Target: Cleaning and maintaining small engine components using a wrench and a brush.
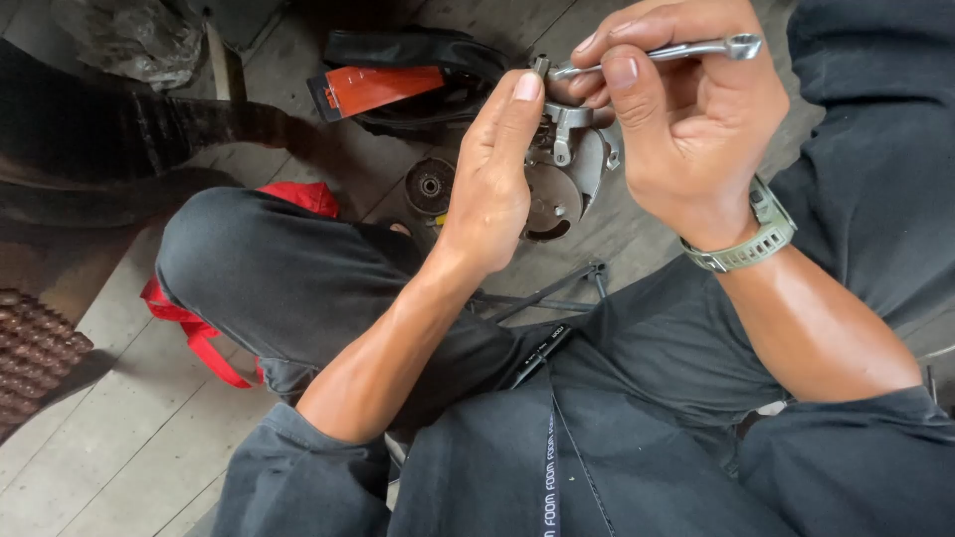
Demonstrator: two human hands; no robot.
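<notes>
While gripped: wrench (pixel 657 50) between fingers (pixel 622 75).

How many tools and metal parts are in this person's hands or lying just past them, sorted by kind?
Wrenches: 1, the silver wrench in the right hand
Grey metal assemblies: 1, the metal assembly in the left hand
Round parts on the floor: 1, the round part
Total: 3

Head camera, looking steeply down from close above the lap.

One view only, worn on the person's head and tilted down over the knees toward a plank floor (pixel 119 438). It sits very near: the left hand (pixel 492 169) and right hand (pixel 676 109) fill the upper middle and upper right of the frame, forearms run in from the bottom, and dark trousers (pixel 298 278) cover the lower half.
</notes>
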